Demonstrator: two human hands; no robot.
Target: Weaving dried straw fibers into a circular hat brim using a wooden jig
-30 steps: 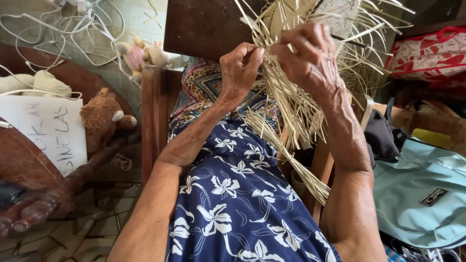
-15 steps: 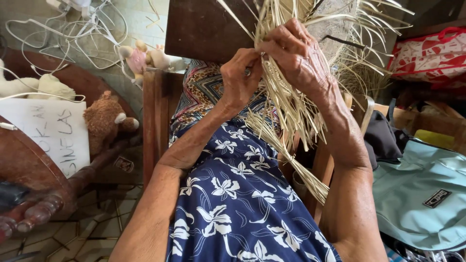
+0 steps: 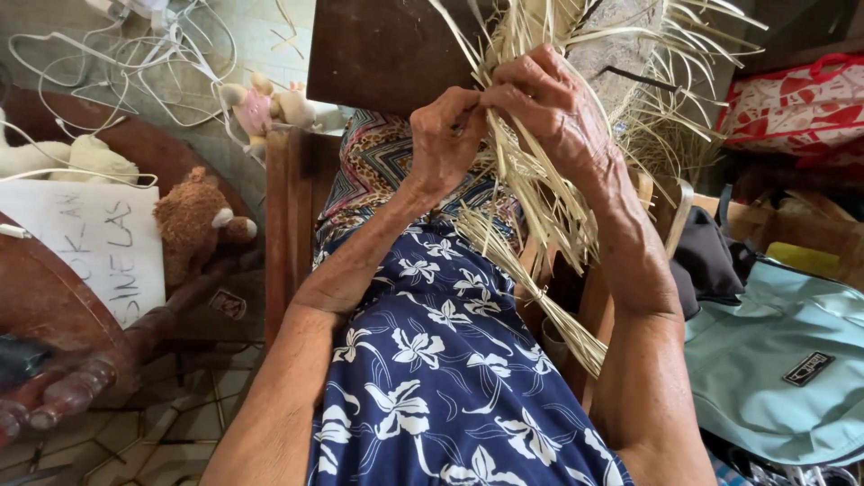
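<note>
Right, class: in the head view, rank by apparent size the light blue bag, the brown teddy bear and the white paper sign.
1. Light blue bag, largest, though it lies nearer the camera.
2. White paper sign.
3. Brown teddy bear, only slightly smaller than the sign; that pair is close.

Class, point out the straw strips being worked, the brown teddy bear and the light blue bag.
straw strips (image 3: 540, 202), head view, hanging bundle's middle.
brown teddy bear (image 3: 191, 220), head view, body.
light blue bag (image 3: 774, 378), head view, front panel.
</note>
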